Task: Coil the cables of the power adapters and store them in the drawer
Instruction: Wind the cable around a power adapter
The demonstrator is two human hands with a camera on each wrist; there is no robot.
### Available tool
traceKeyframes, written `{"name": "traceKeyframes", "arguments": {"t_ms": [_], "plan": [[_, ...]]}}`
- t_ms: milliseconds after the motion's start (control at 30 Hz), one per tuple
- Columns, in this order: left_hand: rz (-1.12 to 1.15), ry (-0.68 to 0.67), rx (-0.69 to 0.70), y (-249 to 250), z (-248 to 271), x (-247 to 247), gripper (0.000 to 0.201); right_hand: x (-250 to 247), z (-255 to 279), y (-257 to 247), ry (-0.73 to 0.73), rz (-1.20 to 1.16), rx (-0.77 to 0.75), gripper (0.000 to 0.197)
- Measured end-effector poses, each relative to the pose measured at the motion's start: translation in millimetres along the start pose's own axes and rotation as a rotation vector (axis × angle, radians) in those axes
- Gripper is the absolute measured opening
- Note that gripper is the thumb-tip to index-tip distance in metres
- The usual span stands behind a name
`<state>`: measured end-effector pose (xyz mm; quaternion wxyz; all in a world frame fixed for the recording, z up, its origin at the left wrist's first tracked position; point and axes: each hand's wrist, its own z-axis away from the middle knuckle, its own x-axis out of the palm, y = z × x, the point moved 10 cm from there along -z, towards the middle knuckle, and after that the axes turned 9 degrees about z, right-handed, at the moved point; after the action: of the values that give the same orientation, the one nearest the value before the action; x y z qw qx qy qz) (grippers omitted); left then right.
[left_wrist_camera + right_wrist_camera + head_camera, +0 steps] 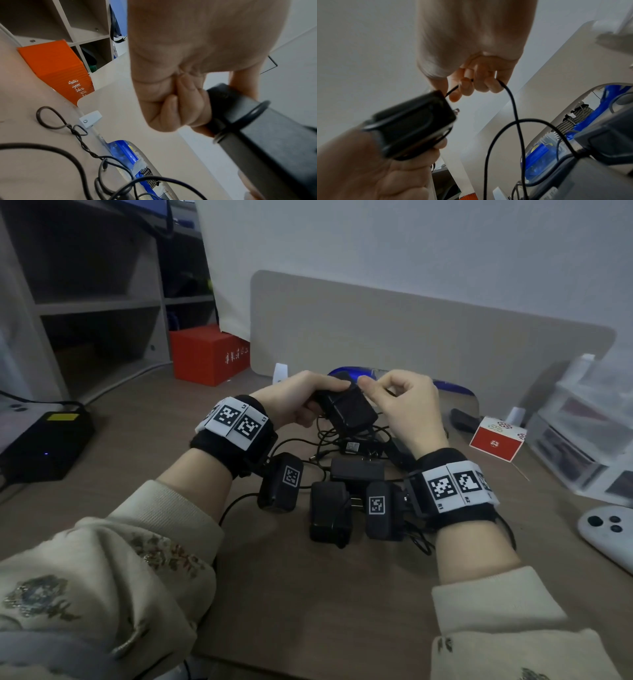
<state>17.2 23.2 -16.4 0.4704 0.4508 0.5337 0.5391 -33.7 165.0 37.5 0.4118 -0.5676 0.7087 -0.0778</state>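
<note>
**Adapter held up, its cable pinched**

From the head view the left hand point(301, 398) grips a black power adapter point(346, 405) above the desk point(308, 594), at the middle of the frame, and the right hand point(404, 409) sits curled just beside it — what it holds is hidden there. The right wrist view fills that in: the right hand's fingertips point(465, 86) pinch the thin black cable point(513, 102) close to the adapter's body, and the cable hangs down in a loop. The left wrist view shows something else — the left fingers curled round the adapter's end, with a turn of cable around the body.

Lower in the head view, more adapters point(329, 511) lie in a tangle of cables on the desk. A red box point(205, 357) stands at upper left. No drawer is identifiable.
</note>
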Motion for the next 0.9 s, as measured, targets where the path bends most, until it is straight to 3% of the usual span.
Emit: {"name": "traceKeyframes", "arguments": {"t_ms": [200, 333, 433, 567, 667, 767, 900], "plan": [[0.159, -0.074, 0.078, 10.4, 5.9, 10.1, 0.023, -1.3, 1.3, -9.6, -0.054, -0.173, -0.044, 0.037], [0.21, -0.097, 0.103, 13.6, 9.0, 13.9, 0.027, 3.2, 2.0, -9.6, -0.094, -0.199, -0.031, 0.044], [0.28, -0.122, 0.122, 14.5, 9.0, 16.4, 0.018, 5.1, 2.6, -9.2, -0.11, -0.271, -0.028, 0.044], [0.393, -0.223, 0.156, 19.8, 11.1, 25.4, 0.016, 11.6, 3.0, -9.1, -0.143, -0.329, -0.004, 0.051], [0.445, -0.302, 0.187, 25.5, 14.0, 35.7, 0.023, 14.7, 1.0, -6.4, -0.142, -0.287, 0.03, 0.029], [0.483, -0.24, 0.242, 32.1, 11.9, 33.8, 0.034, 23.2, 3.1, -4.9, -0.2, -0.235, 0.043, 0.03], [0.361, -0.047, 0.324, 34.5, 2.6, 15.9, 0.039, 32.8, 6.8, -10.8, -0.249, -0.112, -0.015, 0.029]]}}
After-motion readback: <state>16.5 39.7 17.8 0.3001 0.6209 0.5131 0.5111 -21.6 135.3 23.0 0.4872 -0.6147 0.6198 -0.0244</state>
